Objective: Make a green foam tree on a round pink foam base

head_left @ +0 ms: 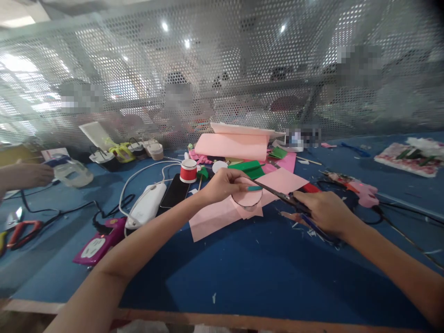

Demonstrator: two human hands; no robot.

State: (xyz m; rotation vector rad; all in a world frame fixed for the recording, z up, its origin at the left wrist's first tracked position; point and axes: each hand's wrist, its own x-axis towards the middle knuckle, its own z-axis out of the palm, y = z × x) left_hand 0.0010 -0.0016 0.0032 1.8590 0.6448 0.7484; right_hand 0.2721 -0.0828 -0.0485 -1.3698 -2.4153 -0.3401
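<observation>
My left hand [227, 186] is closed on a round pink paper piece [247, 199] with a dark line along its edge, thumb on top. In my right hand [324, 210] is a pair of scissors [280, 195], its dark blades pointing left and reaching the far edge of the round piece. The fingers of this hand are wrapped round the handles, which they partly hide. Beneath the round piece lies a pink paper sheet [211, 221]. Another pink sheet [286, 178] lies just behind the blades.
Rolled pink paper [231, 147] lies at the back before a perforated metal screen [222, 69]. Left are a red-and-white cup-shaped roll [188, 171], a black phone [175, 192], a white corded device [147, 205] and a purple box [101, 243]. A pink glue gun [364, 192] lies right. Another person's hand [29, 175] is far left.
</observation>
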